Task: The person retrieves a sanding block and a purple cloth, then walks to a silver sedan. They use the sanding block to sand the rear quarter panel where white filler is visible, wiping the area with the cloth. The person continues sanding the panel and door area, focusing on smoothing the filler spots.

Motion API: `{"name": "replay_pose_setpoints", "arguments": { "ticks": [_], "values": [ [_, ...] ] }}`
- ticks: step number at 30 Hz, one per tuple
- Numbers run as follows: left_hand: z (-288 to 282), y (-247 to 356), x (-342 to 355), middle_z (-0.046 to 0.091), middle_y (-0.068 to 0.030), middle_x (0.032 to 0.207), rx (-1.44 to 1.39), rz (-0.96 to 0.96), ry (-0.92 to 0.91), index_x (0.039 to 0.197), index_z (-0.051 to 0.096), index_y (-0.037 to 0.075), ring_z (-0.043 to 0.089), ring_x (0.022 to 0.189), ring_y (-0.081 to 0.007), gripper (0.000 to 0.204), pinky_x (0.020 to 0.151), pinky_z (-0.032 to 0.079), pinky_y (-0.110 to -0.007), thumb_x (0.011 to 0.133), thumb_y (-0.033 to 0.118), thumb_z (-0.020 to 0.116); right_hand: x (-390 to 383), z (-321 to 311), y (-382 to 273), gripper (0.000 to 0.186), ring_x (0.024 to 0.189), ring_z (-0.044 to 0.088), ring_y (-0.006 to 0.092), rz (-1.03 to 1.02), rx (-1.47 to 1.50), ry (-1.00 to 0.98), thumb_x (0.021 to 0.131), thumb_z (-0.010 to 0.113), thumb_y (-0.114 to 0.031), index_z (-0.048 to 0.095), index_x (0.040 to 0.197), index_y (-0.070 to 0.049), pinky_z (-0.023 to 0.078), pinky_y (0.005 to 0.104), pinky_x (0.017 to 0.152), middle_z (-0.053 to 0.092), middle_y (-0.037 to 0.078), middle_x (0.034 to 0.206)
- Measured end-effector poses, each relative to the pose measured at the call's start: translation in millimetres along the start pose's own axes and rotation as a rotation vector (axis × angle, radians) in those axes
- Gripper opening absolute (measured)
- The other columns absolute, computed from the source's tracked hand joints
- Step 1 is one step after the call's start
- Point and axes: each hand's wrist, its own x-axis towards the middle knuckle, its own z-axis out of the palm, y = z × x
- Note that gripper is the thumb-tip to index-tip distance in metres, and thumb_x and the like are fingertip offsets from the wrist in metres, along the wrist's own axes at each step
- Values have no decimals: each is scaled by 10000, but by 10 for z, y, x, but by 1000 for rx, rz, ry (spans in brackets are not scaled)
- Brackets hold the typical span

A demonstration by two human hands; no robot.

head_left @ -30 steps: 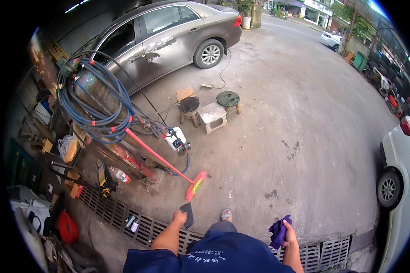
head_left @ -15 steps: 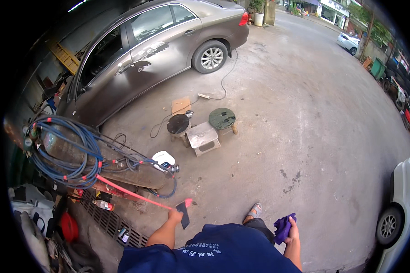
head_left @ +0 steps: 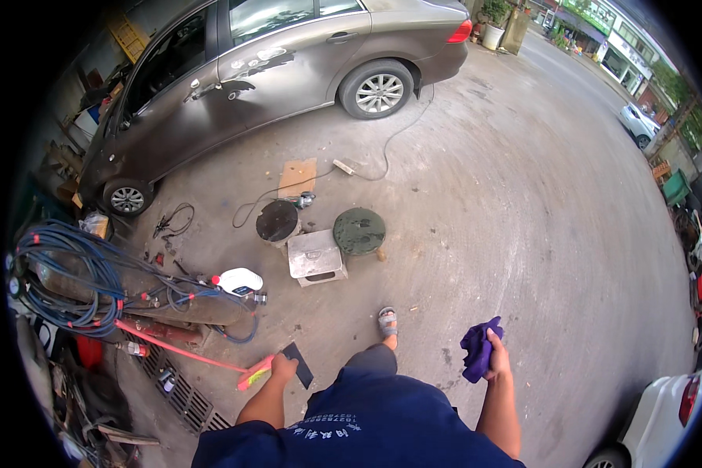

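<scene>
Low in the picture, my left hand [head_left: 282, 368] grips a dark flat sheet [head_left: 301, 366], beside the pink-and-yellow broom head [head_left: 253, 375] lying on the floor. My right hand [head_left: 498, 355] is closed on a bunched purple cloth [head_left: 476, 347], out to my right. Ahead of my sandaled foot [head_left: 388, 321] stand a dark round stool [head_left: 276, 220], a green round stool [head_left: 359, 230] and a pale step stool [head_left: 314, 253]. Behind them a power tool [head_left: 304, 200] lies by a piece of cardboard [head_left: 296, 175]. The brown sedan [head_left: 288, 117] beyond has bare patches on its rear door.
At left are a gas cylinder with coiled hoses [head_left: 66, 277], a white jug [head_left: 238, 281] and a drain grate [head_left: 191, 402]. A cord with a power strip [head_left: 343, 168] crosses the concrete. A white car [head_left: 663, 425] is at lower right, tires and clutter along the right edge.
I have stepped forward: the hose cylinder has slid down and left in the view, the stools are nearer my foot, and the sedan's front wheel has appeared. Both hands keep their holds.
</scene>
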Motion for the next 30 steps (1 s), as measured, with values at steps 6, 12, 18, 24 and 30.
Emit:
{"name": "replay_pose_setpoints", "arguments": {
  "ticks": [6,12,18,24,30],
  "values": [
    [-18,1601,936,649,-302,1026,-80,-64,-58,1035,629,-89,627,1015,-419,451,873,504,-453,744,254,662,1168,291,-889,521,645,644,318,127,-91,-40,891,553,-482,583,1100,-7,549,439,544,668,180,884],
    [-472,3666,1905,660,-270,1030,-239,124,-36,1060,634,-51,647,989,-380,419,836,509,-440,750,230,642,2228,603,-2003,510,789,650,322,65,-16,-97,897,536,-464,564,1134,-13,559,451,593,648,186,982],
    [-683,5921,2201,651,-297,983,-375,315,-86,1069,612,-74,643,948,-414,427,815,508,-447,762,223,620,3798,1198,-3115,527,667,653,307,122,-251,-280,873,583,-458,557,1147,-9,564,434,557,658,163,868],
    [-954,7884,2145,664,-242,1018,-480,584,-162,1218,571,15,652,946,-351,451,828,500,-413,793,166,581,4875,2278,-4377,642,800,634,235,183,-340,-681,772,730,-364,489,1248,-6,553,349,673,621,131,978],
    [-1391,8799,2611,613,-162,1233,-862,660,-283,1345,513,41,585,1103,-203,543,962,434,-340,811,97,593,5814,3424,-5079,744,872,630,289,387,-413,-929,752,736,-379,436,1318,1,571,421,709,602,170,1059]
  ]
}}
